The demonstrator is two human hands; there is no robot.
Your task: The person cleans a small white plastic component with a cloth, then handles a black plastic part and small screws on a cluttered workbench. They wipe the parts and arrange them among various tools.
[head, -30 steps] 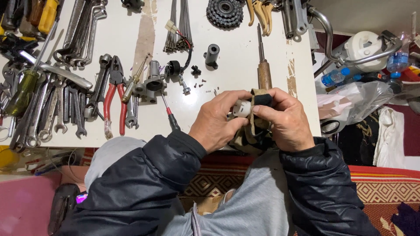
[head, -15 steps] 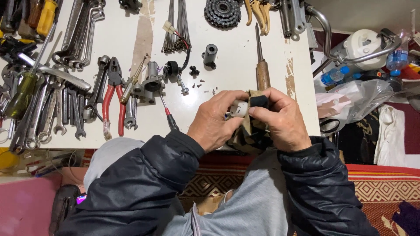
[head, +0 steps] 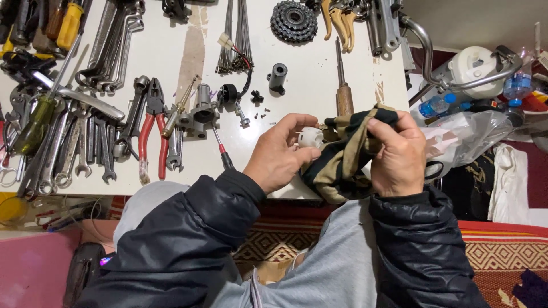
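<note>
Cloth (head: 342, 151), tan and black, now stands pulled away to the right, bunched in the right hand (head: 399, 157), where earlier it wrapped the small white plastic part (head: 311, 137). That part sits bare, pinched in the left hand (head: 279, 154) fingertips over the desk (head: 308, 74) edge, near the wooden-handled screwdriver (head: 343, 91).

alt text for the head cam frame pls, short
Seen from above, a person in a dark jacket holds a small white plastic part in the left hand and a tan-and-black cloth in the right hand, at the near edge of a white workbench. Red-handled pliers, wrenches, a gear cluster and a wooden-handled tool lie on it.
</note>
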